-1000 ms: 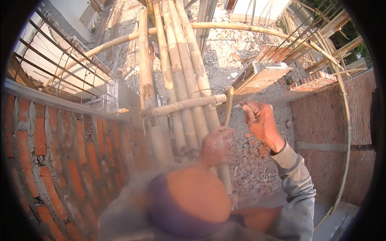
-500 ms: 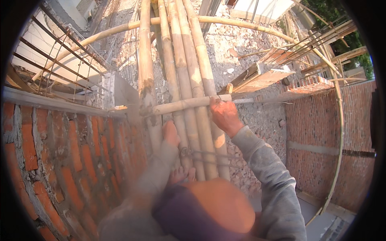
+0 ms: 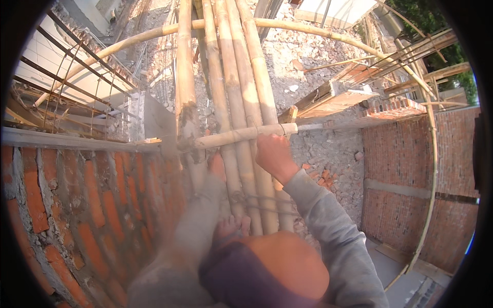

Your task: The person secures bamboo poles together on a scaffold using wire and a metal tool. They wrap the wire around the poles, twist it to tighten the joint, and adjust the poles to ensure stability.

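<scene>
A short bamboo crosspiece point(image 3: 241, 134) lies across several long bamboo poles point(image 3: 237, 97) that run away from me. My right hand point(image 3: 276, 156) is closed in a fist just below the crosspiece, near its right end. What the fingers hold, if anything, is hidden; a thin wire shows on the crosspiece beside them. My left hand point(image 3: 217, 167) is beside the poles, a little below the middle of the crosspiece; its fingers are too indistinct to read. Lower down, thin dark bars or ties point(image 3: 264, 201) cross the poles.
A rough brick wall point(image 3: 92, 205) rises close on my left. Broken bricks and rubble point(image 3: 328, 169) cover the ground below on the right, beside another brick wall point(image 3: 398, 149). A long bamboo pole point(image 3: 328, 35) crosses farther off. Bare rebar point(image 3: 77, 66) sticks out at upper left.
My right hand has moved left and slightly down, from the crosspiece's right end to just below it. The left hand stays nearly in place.
</scene>
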